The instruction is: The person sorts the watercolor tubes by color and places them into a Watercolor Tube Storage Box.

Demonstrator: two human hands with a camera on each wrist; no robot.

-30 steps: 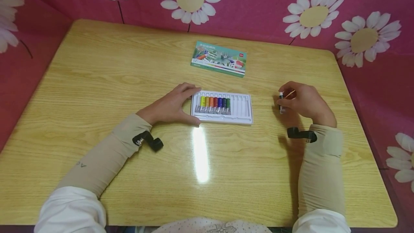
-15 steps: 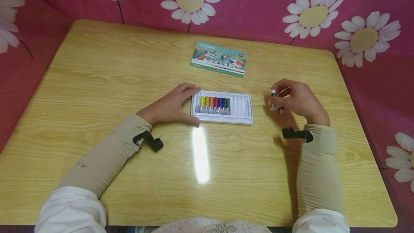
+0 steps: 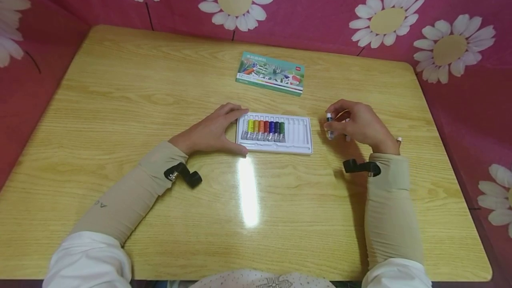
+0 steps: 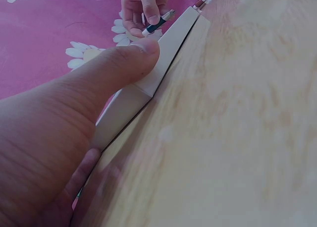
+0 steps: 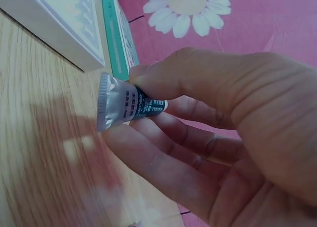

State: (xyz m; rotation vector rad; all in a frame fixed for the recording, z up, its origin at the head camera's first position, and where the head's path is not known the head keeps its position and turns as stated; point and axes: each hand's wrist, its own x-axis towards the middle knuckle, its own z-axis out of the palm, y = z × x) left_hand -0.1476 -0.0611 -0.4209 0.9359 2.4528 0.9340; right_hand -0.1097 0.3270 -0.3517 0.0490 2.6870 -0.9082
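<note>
A white plastic tray lies mid-table in the head view, with several coloured paint tubes side by side in its left slots; the right slots hold none. My left hand grips the tray's left end, thumb on the near side and fingers on the far side. To the right of the tray, my right hand pinches a small dark green-labelled paint tube between thumb and fingers, white cap up in the head view. In the right wrist view its flat silver crimped end points left, and the cap is mostly behind the fingers.
A green printed paint box lies flat behind the tray. Another tube peeks out beside the right wrist, and one more is mostly covered by the right hand. A flowered pink cloth rises along the table's back edge.
My right hand has moved left toward the tray with the paint tube in its fingers, uncovering part of a tube by the wrist. The left hand and the tray have stayed put.
</note>
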